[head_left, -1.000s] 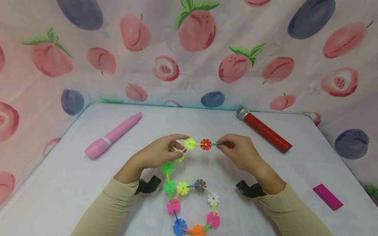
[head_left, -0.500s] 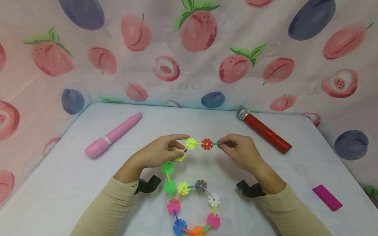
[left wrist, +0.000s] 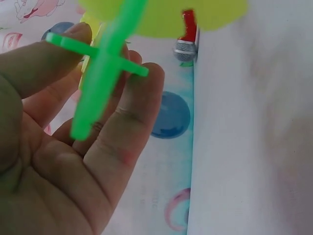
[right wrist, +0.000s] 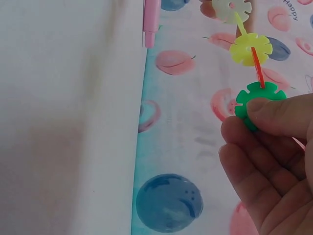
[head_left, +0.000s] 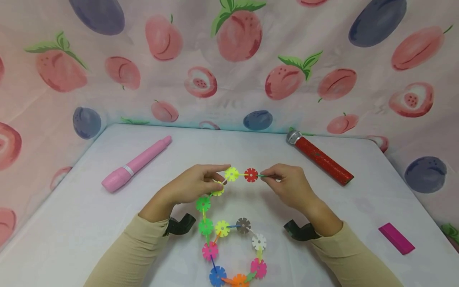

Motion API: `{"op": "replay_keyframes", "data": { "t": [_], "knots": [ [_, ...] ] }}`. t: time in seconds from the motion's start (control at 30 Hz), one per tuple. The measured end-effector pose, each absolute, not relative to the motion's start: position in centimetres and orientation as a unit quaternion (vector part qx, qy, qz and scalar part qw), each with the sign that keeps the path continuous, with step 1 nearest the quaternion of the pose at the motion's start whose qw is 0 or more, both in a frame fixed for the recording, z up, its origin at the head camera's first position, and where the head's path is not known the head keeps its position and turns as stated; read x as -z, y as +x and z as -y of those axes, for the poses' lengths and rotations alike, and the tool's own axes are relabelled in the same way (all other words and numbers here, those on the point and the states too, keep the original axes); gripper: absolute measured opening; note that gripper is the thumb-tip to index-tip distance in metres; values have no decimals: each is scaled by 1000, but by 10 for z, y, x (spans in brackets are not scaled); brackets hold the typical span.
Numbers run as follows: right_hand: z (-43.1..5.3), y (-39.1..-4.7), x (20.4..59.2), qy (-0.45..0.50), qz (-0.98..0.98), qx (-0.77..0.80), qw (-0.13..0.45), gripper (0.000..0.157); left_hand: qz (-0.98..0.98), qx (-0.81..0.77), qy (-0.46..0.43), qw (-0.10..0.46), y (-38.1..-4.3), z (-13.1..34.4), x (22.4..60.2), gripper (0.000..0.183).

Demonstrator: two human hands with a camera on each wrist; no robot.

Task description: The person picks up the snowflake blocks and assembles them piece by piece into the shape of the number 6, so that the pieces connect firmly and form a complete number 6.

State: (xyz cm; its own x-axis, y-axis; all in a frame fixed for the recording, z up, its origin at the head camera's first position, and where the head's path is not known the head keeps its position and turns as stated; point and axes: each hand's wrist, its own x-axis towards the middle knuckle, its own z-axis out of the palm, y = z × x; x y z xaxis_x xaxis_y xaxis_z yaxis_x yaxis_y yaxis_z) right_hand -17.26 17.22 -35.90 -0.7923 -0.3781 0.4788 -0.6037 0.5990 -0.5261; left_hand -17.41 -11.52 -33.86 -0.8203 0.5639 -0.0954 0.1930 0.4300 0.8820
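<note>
A chain of notched plastic snowflake discs (head_left: 206, 227) in many colours curves from the front of the table up to both hands. My left hand (head_left: 190, 185) holds the chain by a yellow disc (head_left: 218, 189) under the thumb, its index finger reaching to another yellow disc (head_left: 231, 174). In the left wrist view, a green disc (left wrist: 100, 78) stands edge-on before that palm. Between thumb and fingers, my right hand (head_left: 288, 185) pinches a green disc (right wrist: 264, 95) at the chain's end. This disc slots into a red disc (head_left: 251, 175).
A pink microphone-shaped thing (head_left: 138, 163) lies at the back left of the white table (head_left: 71, 223). At the back right is a red microphone (head_left: 320, 158). A magenta block (head_left: 396, 238) lies to the right. Fruit-patterned cloth (head_left: 229, 87) hangs behind.
My right hand has shifted slightly left, with its fingertips closer to the red disc. The left hand keeps its hold on the chain and barely moves.
</note>
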Motion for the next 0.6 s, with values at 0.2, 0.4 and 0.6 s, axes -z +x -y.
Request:
{"op": "replay_keyframes", "data": {
  "t": [0.2,0.4,0.6],
  "knots": [
    [-171,-172,362,282,881,-341,164,15,-827,-476,235,186,-174,116,339,55],
    [-170,-173,364,288,877,-340,177,16,-830,-471,237,185,-174,115,340,55],
    [-167,-174,369,289,880,-337,170,14,-838,-458,241,171,-173,114,336,54]
  ]
}}
